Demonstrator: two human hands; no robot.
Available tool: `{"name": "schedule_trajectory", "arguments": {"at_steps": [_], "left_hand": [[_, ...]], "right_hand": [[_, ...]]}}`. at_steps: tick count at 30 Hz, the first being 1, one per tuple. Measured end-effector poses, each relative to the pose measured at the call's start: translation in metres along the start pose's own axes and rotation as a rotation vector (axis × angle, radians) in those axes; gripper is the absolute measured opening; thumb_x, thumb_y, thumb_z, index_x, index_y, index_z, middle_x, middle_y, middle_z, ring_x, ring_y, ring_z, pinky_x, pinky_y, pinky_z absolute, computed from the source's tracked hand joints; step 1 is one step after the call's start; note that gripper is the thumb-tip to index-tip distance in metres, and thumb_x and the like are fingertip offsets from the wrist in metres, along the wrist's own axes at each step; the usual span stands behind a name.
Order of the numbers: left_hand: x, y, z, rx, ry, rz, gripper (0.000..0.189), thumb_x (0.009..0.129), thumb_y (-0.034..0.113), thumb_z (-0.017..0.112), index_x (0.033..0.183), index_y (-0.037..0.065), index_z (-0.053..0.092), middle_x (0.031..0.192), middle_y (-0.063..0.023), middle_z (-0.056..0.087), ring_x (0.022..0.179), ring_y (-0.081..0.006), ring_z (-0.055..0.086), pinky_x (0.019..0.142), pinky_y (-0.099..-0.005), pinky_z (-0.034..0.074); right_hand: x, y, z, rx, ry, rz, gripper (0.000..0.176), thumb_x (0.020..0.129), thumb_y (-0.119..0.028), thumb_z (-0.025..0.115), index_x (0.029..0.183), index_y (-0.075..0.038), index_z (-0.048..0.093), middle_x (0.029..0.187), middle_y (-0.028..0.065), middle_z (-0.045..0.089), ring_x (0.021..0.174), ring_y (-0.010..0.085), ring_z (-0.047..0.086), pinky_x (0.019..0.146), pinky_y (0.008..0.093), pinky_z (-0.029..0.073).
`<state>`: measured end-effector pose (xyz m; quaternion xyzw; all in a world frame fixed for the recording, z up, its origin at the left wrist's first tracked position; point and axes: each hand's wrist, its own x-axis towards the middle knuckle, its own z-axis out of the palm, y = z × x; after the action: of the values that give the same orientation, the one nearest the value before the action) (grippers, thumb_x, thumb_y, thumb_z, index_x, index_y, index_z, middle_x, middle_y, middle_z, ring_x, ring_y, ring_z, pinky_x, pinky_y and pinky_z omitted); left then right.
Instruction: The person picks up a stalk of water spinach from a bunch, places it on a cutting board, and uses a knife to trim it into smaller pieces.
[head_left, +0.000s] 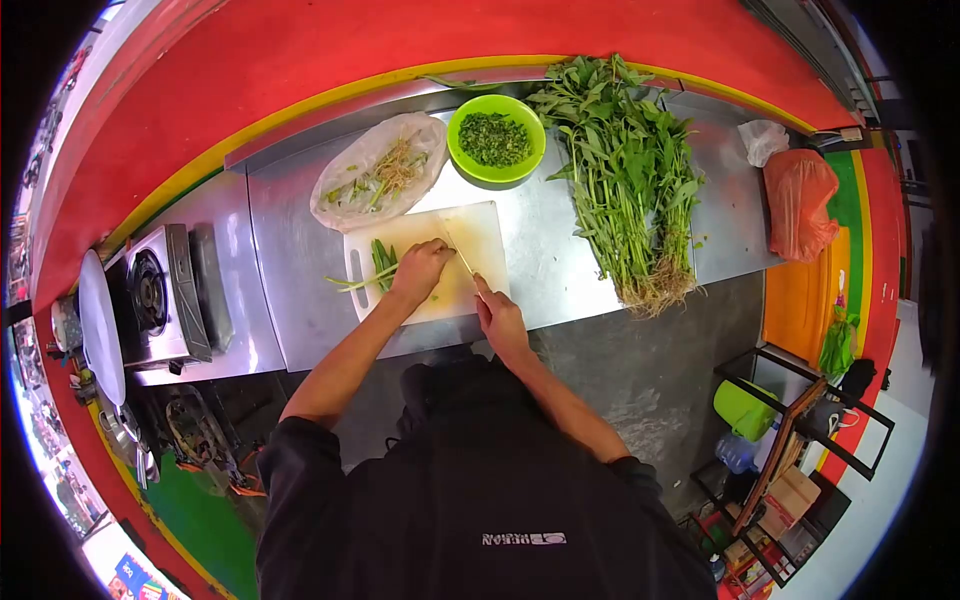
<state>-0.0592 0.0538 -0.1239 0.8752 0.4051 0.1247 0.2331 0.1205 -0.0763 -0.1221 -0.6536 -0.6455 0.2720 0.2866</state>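
your right hand (500,320) grips the knife (462,255) by its handle
your left hand (423,268) curls, on what i cannot tell; greens (383,262) at its nine o'clock look light, bendy: pinch them bunched.

Two hands (424,268) (503,322), one knife (461,254), one board (462,304), one filled bowl (497,175) show.

Gas stove (160,292) at left, red plastic bag (800,205) beside crumpled whitish bag (765,142), blue jug (737,455), green container (743,405)
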Motion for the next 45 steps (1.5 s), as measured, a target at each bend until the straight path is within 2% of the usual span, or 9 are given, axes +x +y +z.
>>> {"name": "schedule_trajectory", "arguments": {"at_steps": [7,10,20,27,29,31,34,39,45], "left_hand": [[0.001,0.004,-0.003,-0.030,-0.024,-0.055,0.023,0.081,0.002,0.059,0.100,0.006,0.072,0.099,-0.0110,0.066,0.088,-0.0303,0.066,0.081,-0.0408,0.055],[0.002,0.006,-0.005,-0.049,-0.048,-0.062,0.024,0.080,0.002,0.059,0.100,0.005,0.072,0.098,-0.0119,0.066,0.089,-0.0308,0.067,0.081,-0.0406,0.055],[0.002,0.004,-0.003,-0.002,-0.001,-0.002,0.023,0.081,0.003,0.059,0.099,0.005,0.073,0.097,-0.0119,0.066,0.088,-0.0317,0.067,0.082,-0.0419,0.055],[0.003,0.008,-0.008,0.043,-0.038,-0.067,0.021,0.083,0.005,0.060,0.098,0.007,0.073,0.096,-0.0116,0.066,0.087,-0.0308,0.067,0.080,-0.0414,0.056],[0.002,0.006,-0.004,0.055,-0.045,-0.066,0.025,0.079,0.001,0.058,0.099,0.006,0.072,0.094,-0.0104,0.064,0.091,-0.0287,0.066,0.083,-0.0396,0.054],[0.002,0.005,-0.002,0.051,-0.028,-0.059,0.025,0.079,0.002,0.058,0.099,0.006,0.072,0.095,-0.0105,0.065,0.091,-0.0286,0.066,0.083,-0.0397,0.054],[0.001,0.005,0.001,0.037,-0.025,-0.062,0.025,0.080,0.003,0.058,0.099,0.006,0.072,0.096,-0.0105,0.065,0.091,-0.0285,0.066,0.084,-0.0398,0.054],[0.004,0.006,-0.005,0.046,-0.021,-0.043,0.022,0.083,0.004,0.058,0.098,0.005,0.073,0.093,-0.0118,0.066,0.088,-0.0308,0.067,0.083,-0.0405,0.055],[0.002,0.007,-0.009,0.063,-0.059,-0.039,0.026,0.080,0.002,0.057,0.100,0.006,0.072,0.098,-0.0108,0.066,0.091,-0.0297,0.067,0.085,-0.0405,0.054]], "right_hand": [[-0.006,-0.002,0.000,-0.025,0.000,0.022,0.045,0.093,-0.007,0.062,0.138,-0.010,0.055,0.073,0.0180,0.061,0.065,0.0358,0.062,0.061,0.0469,0.052],[0.003,0.000,0.002,-0.016,-0.004,0.013,0.047,0.096,-0.013,0.060,0.142,-0.015,0.050,0.073,0.0172,0.059,0.065,0.0371,0.062,0.060,0.0487,0.052],[-0.010,0.004,0.003,0.033,0.001,-0.016,0.049,0.095,-0.012,0.060,0.143,-0.014,0.049,0.072,0.0173,0.058,0.063,0.0366,0.061,0.059,0.0493,0.052],[0.004,0.001,0.006,-0.009,0.013,-0.008,0.050,0.095,-0.012,0.061,0.143,-0.014,0.049,0.072,0.0178,0.058,0.062,0.0371,0.061,0.058,0.0495,0.051],[0.005,-0.001,0.005,0.001,0.017,-0.008,0.050,0.095,-0.012,0.061,0.143,-0.014,0.049,0.072,0.0179,0.058,0.062,0.0371,0.061,0.058,0.0494,0.051],[0.000,-0.004,0.002,0.024,0.004,0.017,0.046,0.093,-0.007,0.062,0.139,-0.009,0.054,0.071,0.0185,0.060,0.063,0.0354,0.061,0.060,0.0471,0.051],[-0.009,0.000,0.003,0.023,0.005,0.016,0.047,0.096,-0.014,0.061,0.142,-0.014,0.051,0.072,0.0176,0.058,0.061,0.0369,0.060,0.058,0.0491,0.051],[-0.002,0.002,0.007,0.010,0.009,0.007,0.047,0.096,-0.014,0.060,0.142,-0.013,0.051,0.072,0.0176,0.058,0.063,0.0368,0.061,0.059,0.0491,0.051],[-0.001,-0.005,0.002,0.041,0.017,0.017,0.046,0.095,-0.011,0.061,0.140,-0.011,0.053,0.073,0.0180,0.060,0.065,0.0361,0.062,0.061,0.0481,0.052]]}}
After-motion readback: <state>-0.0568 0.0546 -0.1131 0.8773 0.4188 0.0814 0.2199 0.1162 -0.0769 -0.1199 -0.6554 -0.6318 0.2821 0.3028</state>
